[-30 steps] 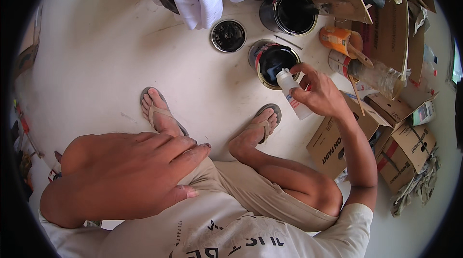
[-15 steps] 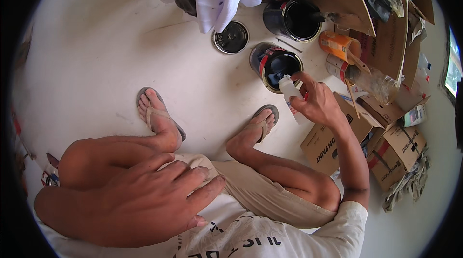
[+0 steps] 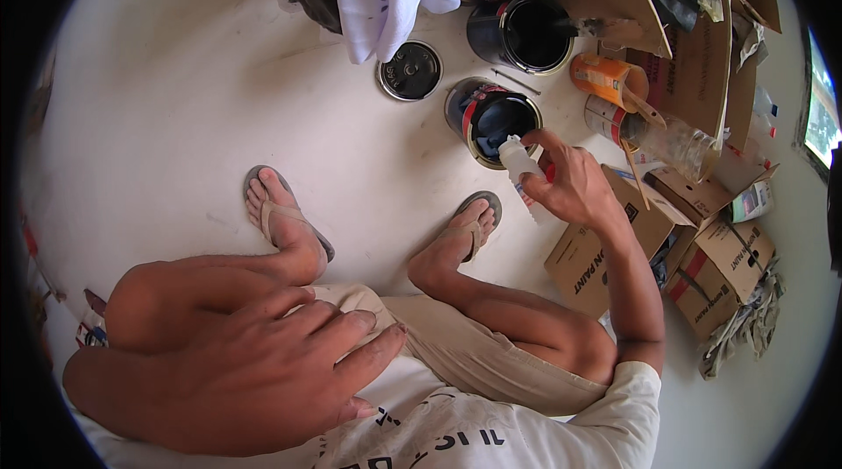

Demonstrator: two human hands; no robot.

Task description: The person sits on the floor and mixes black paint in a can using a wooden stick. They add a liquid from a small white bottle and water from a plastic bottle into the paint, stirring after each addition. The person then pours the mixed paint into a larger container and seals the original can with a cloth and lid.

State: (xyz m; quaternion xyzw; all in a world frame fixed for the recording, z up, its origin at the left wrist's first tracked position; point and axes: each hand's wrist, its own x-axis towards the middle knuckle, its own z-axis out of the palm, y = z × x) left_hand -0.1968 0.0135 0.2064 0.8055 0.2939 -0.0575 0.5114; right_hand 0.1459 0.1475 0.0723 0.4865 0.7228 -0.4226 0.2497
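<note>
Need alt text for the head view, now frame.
Seen from above, a squatting person's right hand tilts a small white bottle over an open paint can on a white floor. Their left hand rests on their knee, with cardboard boxes alongside.

Left hand (image 3: 263, 364) flat, fingers spread; right hand (image 3: 574, 184) curled, arm outstretched.
</note>
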